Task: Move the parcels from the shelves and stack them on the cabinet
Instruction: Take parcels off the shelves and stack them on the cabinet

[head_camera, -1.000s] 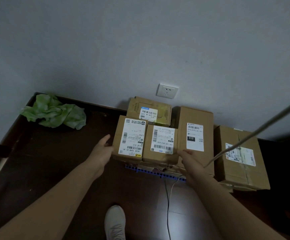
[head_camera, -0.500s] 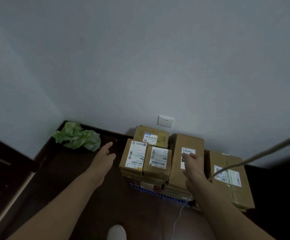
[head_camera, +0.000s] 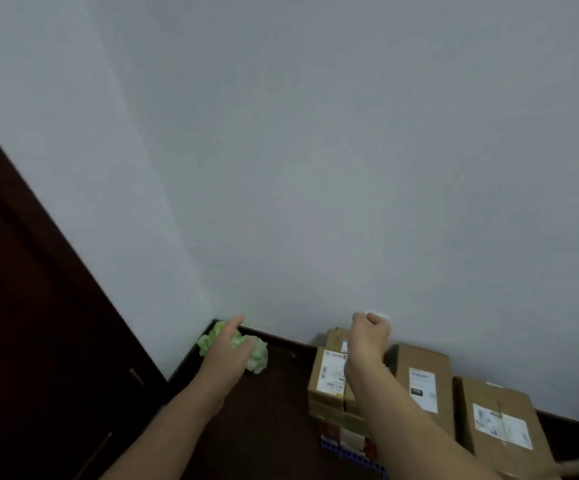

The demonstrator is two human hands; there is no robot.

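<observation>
Left hand (head_camera: 227,353) hovered released, right hand (head_camera: 367,336) clenched on nothing above cardboard parcels (head_camera: 423,362), apparently packed against the wall (head_camera: 315,168) for support.

left hand (head_camera: 227,351) fingers straight, holding nothing, overlapping green crumpled bag (head_camera: 257,355) | right hand (head_camera: 367,337) curled, holding nothing | labelled parcels (head_camera: 423,379) below and right of it

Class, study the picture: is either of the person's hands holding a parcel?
No: the left hand is open in front of the green crumpled wad, and the right hand is curled, empty, in front of the parcels.
</observation>
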